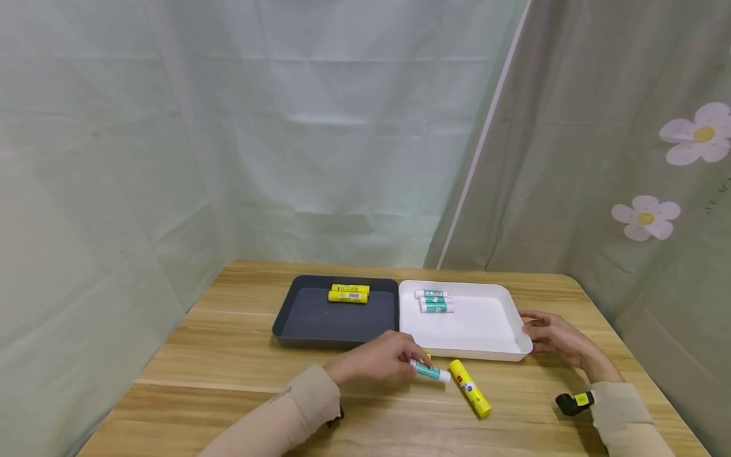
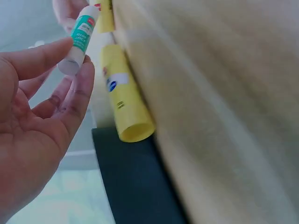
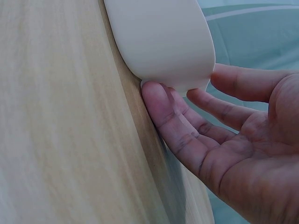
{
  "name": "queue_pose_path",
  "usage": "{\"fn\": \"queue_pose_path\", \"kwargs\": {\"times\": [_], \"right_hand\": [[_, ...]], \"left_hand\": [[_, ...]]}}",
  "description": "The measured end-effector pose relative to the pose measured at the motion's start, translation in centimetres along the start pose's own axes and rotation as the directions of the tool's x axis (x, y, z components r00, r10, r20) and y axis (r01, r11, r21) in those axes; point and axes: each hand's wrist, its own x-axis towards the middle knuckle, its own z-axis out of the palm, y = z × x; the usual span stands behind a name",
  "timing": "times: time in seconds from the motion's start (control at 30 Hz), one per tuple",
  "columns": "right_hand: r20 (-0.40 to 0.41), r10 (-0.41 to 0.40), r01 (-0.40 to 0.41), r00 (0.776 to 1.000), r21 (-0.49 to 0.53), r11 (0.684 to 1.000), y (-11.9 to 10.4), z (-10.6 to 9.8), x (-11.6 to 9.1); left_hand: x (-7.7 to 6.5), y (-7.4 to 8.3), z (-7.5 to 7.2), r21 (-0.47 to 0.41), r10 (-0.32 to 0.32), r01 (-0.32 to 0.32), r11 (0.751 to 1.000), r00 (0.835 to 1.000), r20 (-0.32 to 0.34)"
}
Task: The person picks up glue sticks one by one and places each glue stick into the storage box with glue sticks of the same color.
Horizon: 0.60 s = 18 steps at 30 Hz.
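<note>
My left hand (image 1: 384, 358) pinches a green-and-white glue stick (image 1: 429, 370) between thumb and fingers, just in front of the trays. In the left wrist view that glue stick (image 2: 82, 37) points away from the palm. Beyond the held stick, a yellow glue stick (image 1: 470, 388) lies slanted on the table. Another yellow glue stick (image 2: 124, 98) lies along the tray fronts, mostly hidden behind the left hand in the head view. My right hand (image 1: 556, 339) grips the white tray (image 1: 474, 353) at its right end, thumb at the rim and fingers against the lower side (image 3: 161, 51).
Three green-and-white glue sticks (image 1: 436, 301) lie in the white tray's left part. Left of it, edge to edge, stands a dark grey tray (image 1: 337, 324) with two yellow glue sticks (image 1: 348, 293) inside. A wooden table (image 1: 228, 355) carries everything; curtains (image 1: 342, 139) hang behind.
</note>
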Motion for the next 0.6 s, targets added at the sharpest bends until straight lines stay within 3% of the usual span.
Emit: {"fn": "queue_pose_path", "kwargs": {"times": [0.27, 0.6], "right_hand": [[0.004, 0.0, 0.0, 1.0, 0.005, 1.0, 0.0, 0.0, 0.0], [0.0, 0.004, -0.004, 1.0, 0.004, 1.0, 0.0, 0.0, 0.0]], "left_hand": [[0.8, -0.1, -2.0, -0.148, -0.066, 0.056, 0.987, 0.996, -0.062], [2.2, -0.6, -4.3, -0.194, -0.068, 0.044, 0.98, 0.991, -0.117]]}}
